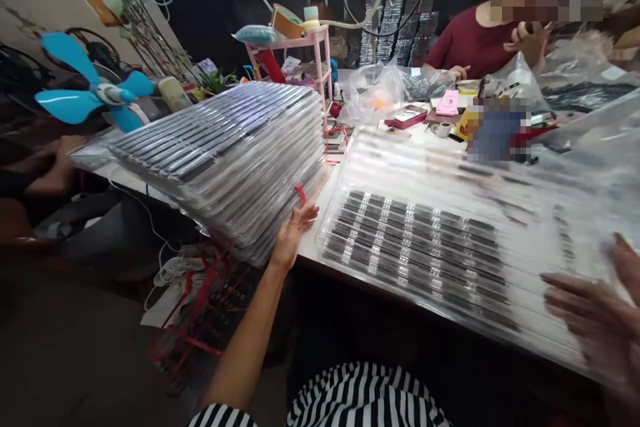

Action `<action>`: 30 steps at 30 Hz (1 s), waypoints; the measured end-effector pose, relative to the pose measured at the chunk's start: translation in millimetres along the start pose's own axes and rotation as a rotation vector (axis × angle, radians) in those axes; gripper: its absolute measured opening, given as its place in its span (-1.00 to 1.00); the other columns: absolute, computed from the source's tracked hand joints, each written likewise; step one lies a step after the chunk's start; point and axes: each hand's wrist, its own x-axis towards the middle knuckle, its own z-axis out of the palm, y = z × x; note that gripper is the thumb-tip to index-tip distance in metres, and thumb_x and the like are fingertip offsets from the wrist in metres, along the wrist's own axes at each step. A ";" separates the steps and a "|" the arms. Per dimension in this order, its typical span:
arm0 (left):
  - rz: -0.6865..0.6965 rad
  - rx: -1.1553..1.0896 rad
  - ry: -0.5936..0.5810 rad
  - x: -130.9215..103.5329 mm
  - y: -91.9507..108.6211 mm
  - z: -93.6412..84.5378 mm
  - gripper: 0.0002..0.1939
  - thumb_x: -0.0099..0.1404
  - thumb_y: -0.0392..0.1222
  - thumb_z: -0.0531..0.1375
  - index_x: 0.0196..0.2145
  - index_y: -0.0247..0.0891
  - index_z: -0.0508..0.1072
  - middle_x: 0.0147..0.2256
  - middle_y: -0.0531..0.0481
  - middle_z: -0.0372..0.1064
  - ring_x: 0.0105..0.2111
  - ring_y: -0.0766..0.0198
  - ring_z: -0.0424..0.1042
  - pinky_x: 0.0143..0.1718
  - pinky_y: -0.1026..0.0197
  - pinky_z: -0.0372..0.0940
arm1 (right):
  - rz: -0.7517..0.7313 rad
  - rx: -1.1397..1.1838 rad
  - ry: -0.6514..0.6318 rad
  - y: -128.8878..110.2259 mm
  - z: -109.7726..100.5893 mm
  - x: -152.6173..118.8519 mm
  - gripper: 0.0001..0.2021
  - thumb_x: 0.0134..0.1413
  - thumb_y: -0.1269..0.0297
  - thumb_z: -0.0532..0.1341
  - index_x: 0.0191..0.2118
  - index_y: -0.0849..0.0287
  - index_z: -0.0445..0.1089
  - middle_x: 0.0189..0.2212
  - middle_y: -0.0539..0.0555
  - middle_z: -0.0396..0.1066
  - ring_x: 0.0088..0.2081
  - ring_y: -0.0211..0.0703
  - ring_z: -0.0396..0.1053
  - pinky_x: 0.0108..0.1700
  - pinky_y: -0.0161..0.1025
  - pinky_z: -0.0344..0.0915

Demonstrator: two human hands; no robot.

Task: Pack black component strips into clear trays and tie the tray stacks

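A clear plastic tray (327, 213) lies on the white table in front of me, with dark slim sticks (415, 247) in rows in its left part. My left hand (294, 235) is at the tray's left, beside a tall stack of clear plastic trays (260, 167). Its fingers are stretched out near a red strip (300, 193) on the stack; I cannot tell whether they touch the stack. Over the tray's right end is my right hand (595, 307), smeared by motion, its fingers apart and nothing visible in them.
A blue fan (107, 93) stands behind the stack at left. Beyond the tray are plastic bags (377, 90), a pink card (447, 103) and a pink rack (320, 53). Across the table (310, 247) sits a person in a dark red shirt (475, 47). Red straps (195, 300) lie below the table.
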 end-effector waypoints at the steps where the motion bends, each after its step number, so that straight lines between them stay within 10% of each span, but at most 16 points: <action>1: 0.008 -0.018 -0.026 0.6 -2.2 -0.5 -0.34 0.33 0.21 -0.12 0.04 -0.40 0.37 0.02 -0.29 0.36 0.03 0.08 0.35 0.10 -0.01 0.20 | 0.066 0.023 0.017 -3.1 12.4 -1.4 -0.29 -0.19 0.13 0.33 0.18 -0.08 0.19 -0.52 0.13 0.51 -0.54 -0.07 0.46 -0.58 -0.27 0.42; 7: 0.081 0.313 -0.206 -1.7 -4.6 7.1 -0.41 0.32 0.09 0.02 0.15 -0.37 0.25 0.17 -0.25 0.18 0.17 0.12 0.17 0.22 0.02 0.04 | 0.285 -0.072 -0.073 0.9 31.7 -0.8 -0.05 -0.42 0.02 0.40 0.22 0.12 0.15 -0.44 0.18 0.52 -0.53 0.01 0.45 -0.57 -0.22 0.43; 16: 0.158 0.725 -0.291 10.7 -0.2 27.4 -0.51 0.31 -0.01 0.01 0.09 -0.32 0.32 0.21 -0.18 0.11 0.21 0.18 0.09 0.25 0.04 -0.03 | -0.135 -0.580 -0.173 21.9 -0.1 21.4 -0.37 -0.03 -0.10 0.17 0.07 0.27 0.35 -0.70 -0.04 0.30 -0.66 -0.25 0.22 -0.65 -0.32 0.21; 24: 0.357 0.918 -0.373 9.0 -9.6 31.3 -0.47 0.33 0.01 0.00 0.20 -0.18 0.17 0.26 -0.11 0.01 0.24 0.11 0.01 0.23 -0.06 0.00 | -0.651 -1.133 -0.127 40.4 10.6 30.2 -0.64 0.19 0.31 -0.03 -0.01 0.21 0.39 -0.04 0.21 0.39 -0.15 -0.08 0.40 -0.16 -0.14 0.37; 30: 0.481 1.128 -0.267 8.0 -35.6 44.0 -0.41 0.33 0.02 -0.03 0.25 -0.25 0.07 0.26 -0.19 -0.02 0.25 0.02 -0.02 0.22 -0.19 -0.01 | -0.715 -1.580 -0.263 45.5 35.4 36.7 -0.53 0.02 0.60 -0.07 0.04 0.50 0.32 0.09 0.43 0.25 -0.17 0.09 0.39 -0.14 0.01 0.33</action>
